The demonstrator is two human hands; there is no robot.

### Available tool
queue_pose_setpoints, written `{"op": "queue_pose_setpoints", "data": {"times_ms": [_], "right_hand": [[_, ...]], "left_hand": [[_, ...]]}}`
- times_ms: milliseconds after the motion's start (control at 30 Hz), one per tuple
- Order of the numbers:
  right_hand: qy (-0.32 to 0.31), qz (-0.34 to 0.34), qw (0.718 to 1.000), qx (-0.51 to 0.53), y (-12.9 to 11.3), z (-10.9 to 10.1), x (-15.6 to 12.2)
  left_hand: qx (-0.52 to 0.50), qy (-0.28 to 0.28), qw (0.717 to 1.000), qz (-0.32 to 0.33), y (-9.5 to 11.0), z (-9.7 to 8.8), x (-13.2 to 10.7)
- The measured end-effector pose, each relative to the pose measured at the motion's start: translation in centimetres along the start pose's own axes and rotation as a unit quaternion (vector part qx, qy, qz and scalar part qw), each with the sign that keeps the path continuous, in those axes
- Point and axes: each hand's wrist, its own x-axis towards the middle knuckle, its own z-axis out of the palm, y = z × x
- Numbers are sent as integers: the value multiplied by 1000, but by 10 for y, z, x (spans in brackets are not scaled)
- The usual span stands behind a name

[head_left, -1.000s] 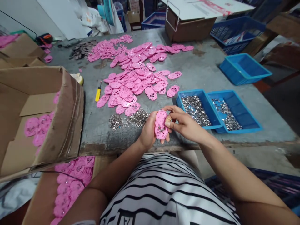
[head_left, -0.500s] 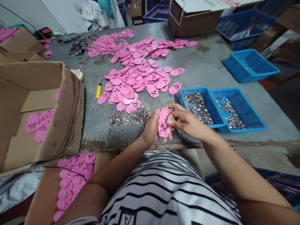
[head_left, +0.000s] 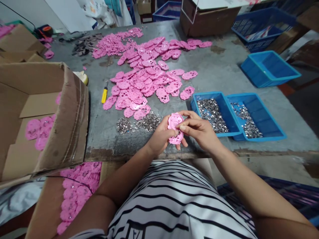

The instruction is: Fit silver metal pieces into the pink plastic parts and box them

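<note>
A pink plastic panel (head_left: pixel 175 120) with holes and small metal bits is gripped in my left hand (head_left: pixel 159 137), whose thumb lies across its lower part. My right hand (head_left: pixel 199 129) is closed in a pinch at the panel's right side, fingertips over its middle; whatever is pinched is too small to make out. Just beyond my hands lie heaps of small metal pieces (head_left: pixel 149 122) and a large spread of similar pink panels (head_left: pixel 139 86). Two blue trays (head_left: pixel 236 132) holding small shiny metal parts stand right of my right hand.
A cardboard box (head_left: pixel 74 116) with pink panels stands at the left, beside a yellow-handled screwdriver (head_left: pixel 104 95). Below it, another box holds stacked pink panels (head_left: pixel 77 196). A blue bin (head_left: pixel 270 68) sits at the right edge, and a brown carton (head_left: pixel 206 21) at the back.
My left thumb has moved over the lower part of the panel. My right fingertips have shifted slightly across its middle.
</note>
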Motion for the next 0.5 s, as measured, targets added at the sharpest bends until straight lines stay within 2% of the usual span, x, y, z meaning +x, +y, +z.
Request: {"op": "queue_pose_setpoints", "data": {"times_ms": [167, 300, 400, 500], "right_hand": [[12, 24, 999, 36, -1, 3, 0], [42, 1, 999, 35, 5, 2, -1], [92, -23, 995, 36, 14, 2, -6], [179, -42, 982, 33, 22, 4, -4]], "left_hand": [[37, 20, 999, -2, 1, 0, 0], [60, 42, 997, 4, -1, 0, 2], [71, 50, 996, -9, -3, 1, 1], [95, 45, 993, -43, -4, -4, -2]]}}
